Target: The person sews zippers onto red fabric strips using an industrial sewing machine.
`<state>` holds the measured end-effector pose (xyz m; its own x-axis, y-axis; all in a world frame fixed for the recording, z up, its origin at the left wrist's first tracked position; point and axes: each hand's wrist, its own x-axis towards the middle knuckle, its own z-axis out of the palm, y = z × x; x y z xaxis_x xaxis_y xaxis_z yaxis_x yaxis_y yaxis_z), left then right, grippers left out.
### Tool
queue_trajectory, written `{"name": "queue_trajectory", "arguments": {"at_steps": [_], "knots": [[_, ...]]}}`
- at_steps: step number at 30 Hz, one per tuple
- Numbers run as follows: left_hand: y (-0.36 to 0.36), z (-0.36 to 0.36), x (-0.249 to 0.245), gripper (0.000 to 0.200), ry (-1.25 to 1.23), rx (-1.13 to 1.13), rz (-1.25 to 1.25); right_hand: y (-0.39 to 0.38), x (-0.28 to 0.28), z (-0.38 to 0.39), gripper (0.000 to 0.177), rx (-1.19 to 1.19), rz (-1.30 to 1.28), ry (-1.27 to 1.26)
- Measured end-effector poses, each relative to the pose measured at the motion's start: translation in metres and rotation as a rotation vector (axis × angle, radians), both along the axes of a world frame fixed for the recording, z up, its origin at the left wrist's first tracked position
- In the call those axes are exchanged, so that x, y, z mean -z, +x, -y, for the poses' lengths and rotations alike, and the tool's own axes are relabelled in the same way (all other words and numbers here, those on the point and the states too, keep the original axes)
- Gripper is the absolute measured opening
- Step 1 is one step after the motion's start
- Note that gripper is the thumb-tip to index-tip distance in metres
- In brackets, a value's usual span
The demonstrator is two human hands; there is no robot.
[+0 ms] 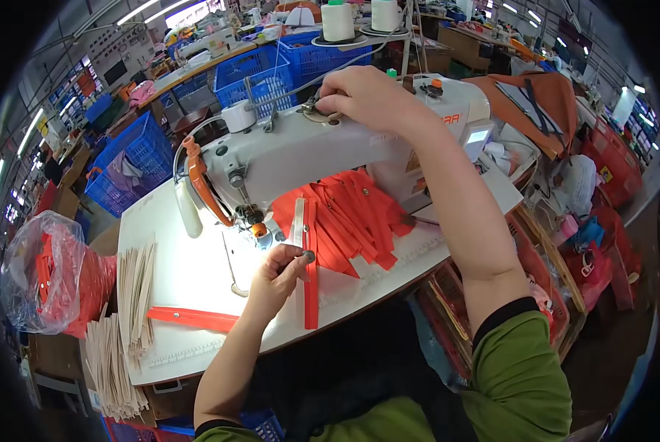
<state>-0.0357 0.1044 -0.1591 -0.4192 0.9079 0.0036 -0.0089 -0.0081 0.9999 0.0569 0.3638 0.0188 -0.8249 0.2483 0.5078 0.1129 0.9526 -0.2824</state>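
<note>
My left hand [277,274] is closed in a pinch over the front of the table, with a small dark round bobbin [308,256] at the fingertips. Up on top of the white sewing machine [293,162], my right hand [366,96] has its fingers bent together at a small metal fitting [316,113]; whatever they grip is hidden. Just beyond the left hand, a red zipper strip [311,295] and a pale strip [299,221] lie side by side. A fanned pile of red zipper strips [359,221] rests under the machine's arm.
Another red strip [190,317] lies near the table's front edge. Bundles of pale strips [135,295] hang over the left side, beside a plastic bag of red pieces [57,272]. Blue crates [135,162] stand behind; thread cones [338,22] rise above the machine.
</note>
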Motion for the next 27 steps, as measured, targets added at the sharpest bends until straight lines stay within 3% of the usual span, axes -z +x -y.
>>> {"name": "queue_trajectory", "arguments": {"at_steps": [5,7,8,13,18,20,22,27], "knots": [[0.016,-0.008,-0.036,0.01,0.076,0.001,-0.096,0.009,-0.001,-0.004,0.024,0.058,-0.302,-0.274],[0.024,-0.014,-0.068,0.011,0.183,-0.082,-0.2,0.031,0.0,0.009,0.021,-0.105,-0.509,-0.608],[0.023,-0.018,-0.081,0.009,0.216,-0.126,-0.388,0.041,0.004,0.018,0.02,-0.194,-0.612,-0.775],[0.007,-0.077,-0.16,0.012,0.449,-0.354,-1.385,0.084,0.058,0.043,0.017,-0.096,-0.671,-0.8],[-0.014,-0.131,-0.177,0.008,0.37,-0.324,-1.683,0.12,0.13,0.052,0.017,-0.009,-0.603,-0.9],[-0.017,-0.139,-0.178,0.008,0.252,-0.28,-1.824,0.133,0.164,0.046,0.018,0.071,-0.528,-0.776],[-0.014,-0.139,-0.178,0.008,0.23,-0.28,-1.848,0.149,0.18,0.039,0.018,0.128,-0.493,-0.728],[-0.006,-0.13,-0.172,0.014,0.133,-0.265,-1.904,0.18,0.204,0.031,0.018,0.221,-0.522,-0.886]]}}
